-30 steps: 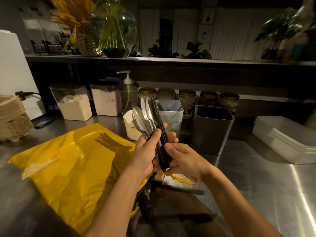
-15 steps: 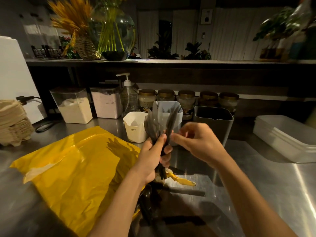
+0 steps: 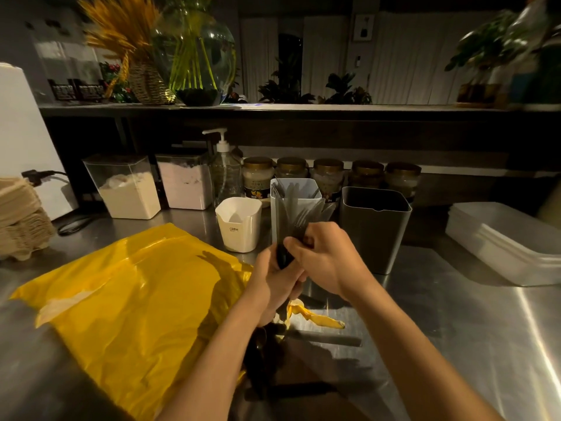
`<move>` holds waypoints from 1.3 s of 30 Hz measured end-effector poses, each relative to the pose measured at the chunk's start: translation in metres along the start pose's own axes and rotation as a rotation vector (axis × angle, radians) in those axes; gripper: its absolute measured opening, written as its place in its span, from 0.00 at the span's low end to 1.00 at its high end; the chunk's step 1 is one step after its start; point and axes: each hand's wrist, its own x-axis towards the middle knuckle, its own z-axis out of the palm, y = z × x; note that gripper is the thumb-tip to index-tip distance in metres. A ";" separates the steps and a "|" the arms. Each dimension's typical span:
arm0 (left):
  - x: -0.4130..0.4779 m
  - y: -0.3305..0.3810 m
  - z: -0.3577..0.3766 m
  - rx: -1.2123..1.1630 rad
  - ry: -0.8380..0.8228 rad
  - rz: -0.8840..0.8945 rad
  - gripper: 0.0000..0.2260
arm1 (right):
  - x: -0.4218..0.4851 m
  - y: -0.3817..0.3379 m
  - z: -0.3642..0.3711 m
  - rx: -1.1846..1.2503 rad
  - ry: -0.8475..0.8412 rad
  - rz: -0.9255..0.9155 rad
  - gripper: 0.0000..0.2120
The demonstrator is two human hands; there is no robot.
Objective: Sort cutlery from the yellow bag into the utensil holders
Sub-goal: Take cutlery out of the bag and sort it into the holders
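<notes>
My left hand point(image 3: 273, 284) grips a bundle of black-handled cutlery point(image 3: 299, 221) upright, its metal ends blurred in front of the light grey holder point(image 3: 280, 208). My right hand point(image 3: 328, 256) pinches the bundle just above the left hand's fingers. The yellow bag point(image 3: 130, 302) lies flat on the steel counter to the left, its torn mouth under my wrists. More dark cutlery point(image 3: 261, 350) lies at the bag's mouth. A small white holder point(image 3: 239, 224) stands left of the light grey one, and a dark grey holder point(image 3: 375, 229) stands to the right.
Two clear storage boxes point(image 3: 127, 186), a pump bottle point(image 3: 224, 168) and a row of jars point(image 3: 328, 174) line the back of the counter. White trays point(image 3: 504, 241) sit at the right, stacked egg cartons point(image 3: 21, 217) at the left. A knife point(image 3: 324, 340) lies by my forearms.
The bundle has dropped lower and closer to the light grey holder. My right hand has come back from above onto the cutlery beside the left hand.
</notes>
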 end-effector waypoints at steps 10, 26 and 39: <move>0.008 -0.009 -0.015 -0.187 -0.135 -0.043 0.08 | 0.004 0.002 -0.028 0.174 0.259 0.005 0.13; 0.008 -0.011 -0.005 -0.073 -0.017 -0.012 0.10 | 0.068 0.075 -0.093 -0.442 0.217 0.352 0.18; 0.001 -0.007 -0.002 -0.056 -0.157 0.006 0.07 | 0.004 0.001 -0.016 0.461 -0.333 0.213 0.16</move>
